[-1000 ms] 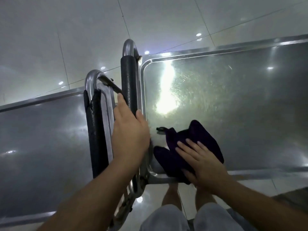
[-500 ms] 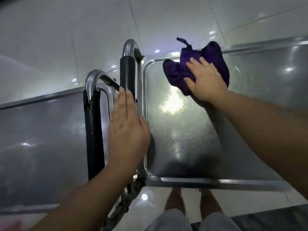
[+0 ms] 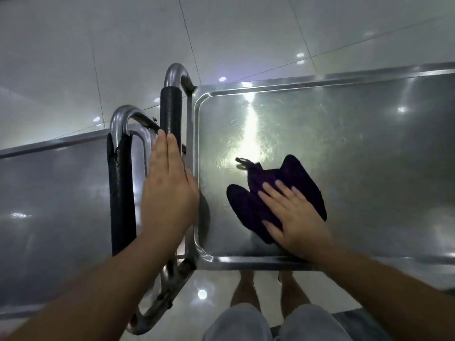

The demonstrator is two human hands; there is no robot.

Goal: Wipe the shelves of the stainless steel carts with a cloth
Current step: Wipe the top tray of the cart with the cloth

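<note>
A crumpled purple cloth (image 3: 295,183) lies on the top shelf of the right stainless steel cart (image 3: 357,148), near its front left corner. My right hand (image 3: 293,217) presses flat on the cloth, fingers spread. My left hand (image 3: 168,188) rests flat, fingers together, on the black-padded push handle (image 3: 170,112) of that cart, at the shelf's left rim. A second steel cart's top shelf (image 3: 54,198) lies to the left, with its own black-padded handle (image 3: 121,193) beside my left hand.
The two carts stand side by side with their handles almost touching. Glossy white floor tiles (image 3: 123,45) stretch beyond them. My legs in grey shorts (image 3: 236,323) stand right at the front rim of the right cart.
My right hand swept the cloth from the shelf's far left corner back toward the front edge. My left hand stayed on the handle.
</note>
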